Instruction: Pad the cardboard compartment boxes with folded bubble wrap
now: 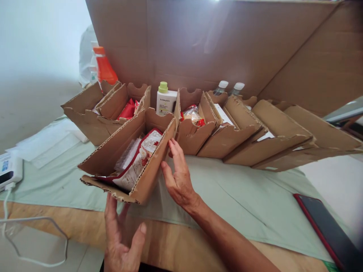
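Note:
A small cardboard bin (113,149) is pulled forward out of a row of similar bins. It holds a red-and-white printed packet (138,160) and a clear packet (127,155). My left hand (120,236) reaches up from below, fingers spread, its fingertips touching the bin's front bottom edge. My right hand (177,175) rests with straight fingers flat against the bin's right wall. Neither hand is closed round anything.
The row of cardboard bins (227,132) stands before a tall cardboard sheet (227,45), holding a white bottle with green cap (165,99), an orange bottle (104,68), red packets (129,108) and two capped bottles (229,87). A dark phone (329,226) lies right; a white device (8,170) with cable left.

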A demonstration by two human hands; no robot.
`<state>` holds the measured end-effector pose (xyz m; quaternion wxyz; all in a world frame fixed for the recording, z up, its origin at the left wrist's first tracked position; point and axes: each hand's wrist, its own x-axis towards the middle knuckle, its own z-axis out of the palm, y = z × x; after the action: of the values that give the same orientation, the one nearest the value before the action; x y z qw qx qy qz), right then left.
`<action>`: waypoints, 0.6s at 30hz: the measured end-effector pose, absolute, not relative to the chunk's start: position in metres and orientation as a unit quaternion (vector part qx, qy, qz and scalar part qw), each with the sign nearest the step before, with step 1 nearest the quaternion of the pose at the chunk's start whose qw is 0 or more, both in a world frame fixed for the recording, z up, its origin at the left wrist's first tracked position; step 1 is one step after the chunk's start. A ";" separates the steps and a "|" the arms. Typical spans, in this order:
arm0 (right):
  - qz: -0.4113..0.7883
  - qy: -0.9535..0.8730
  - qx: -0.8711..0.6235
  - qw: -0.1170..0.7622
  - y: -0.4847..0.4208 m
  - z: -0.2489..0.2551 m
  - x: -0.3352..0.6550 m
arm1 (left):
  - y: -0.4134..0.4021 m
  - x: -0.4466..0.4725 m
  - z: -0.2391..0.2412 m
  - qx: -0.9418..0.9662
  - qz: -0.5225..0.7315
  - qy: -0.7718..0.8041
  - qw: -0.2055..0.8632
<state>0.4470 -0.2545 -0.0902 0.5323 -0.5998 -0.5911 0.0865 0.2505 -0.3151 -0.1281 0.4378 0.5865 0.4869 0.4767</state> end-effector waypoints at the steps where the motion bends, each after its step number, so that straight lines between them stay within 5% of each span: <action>1: 0.087 -0.591 -0.597 0.535 -0.254 -0.090 0.446 | -0.315 0.252 -0.128 0.591 0.478 0.480 0.438; 18: 0.203 -0.448 -0.627 0.604 -0.247 -0.165 0.471 | -0.295 0.338 -0.134 0.657 0.480 0.408 0.414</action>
<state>0.4706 -0.2472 -0.1647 0.6044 -0.6267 -0.4480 0.2032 0.3380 -0.2949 -0.1340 0.4139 0.6571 0.4080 0.4802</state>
